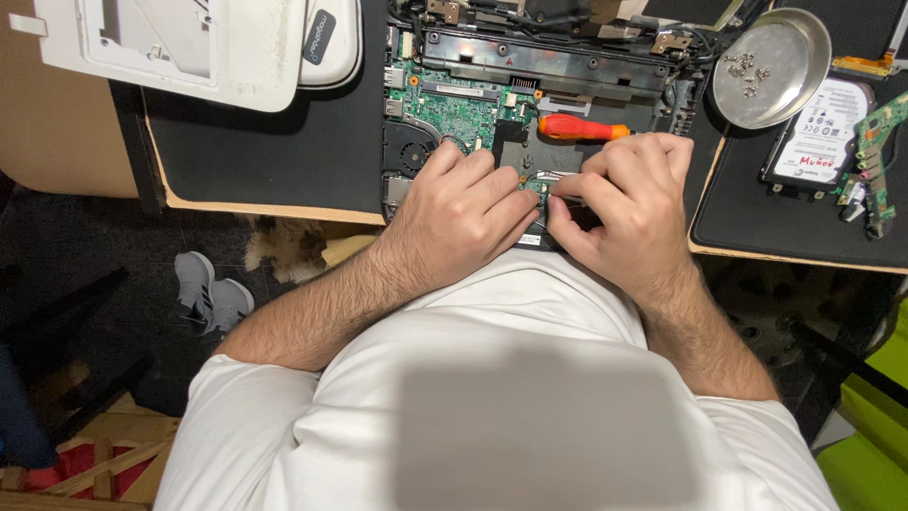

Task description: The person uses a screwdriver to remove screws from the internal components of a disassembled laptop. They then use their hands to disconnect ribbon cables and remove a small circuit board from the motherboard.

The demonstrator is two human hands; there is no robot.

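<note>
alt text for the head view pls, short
Both hands, left hand and right hand, press fingertips onto an opened laptop with bare green board. An orange screwdriver lies on it; a metal dish of screws sits to the right.

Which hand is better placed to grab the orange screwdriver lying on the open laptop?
Probably right. The right hand has its knuckles just below the screwdriver, whose orange handle points toward it. The left hand sits farther off, its fingers on the green board.
</note>
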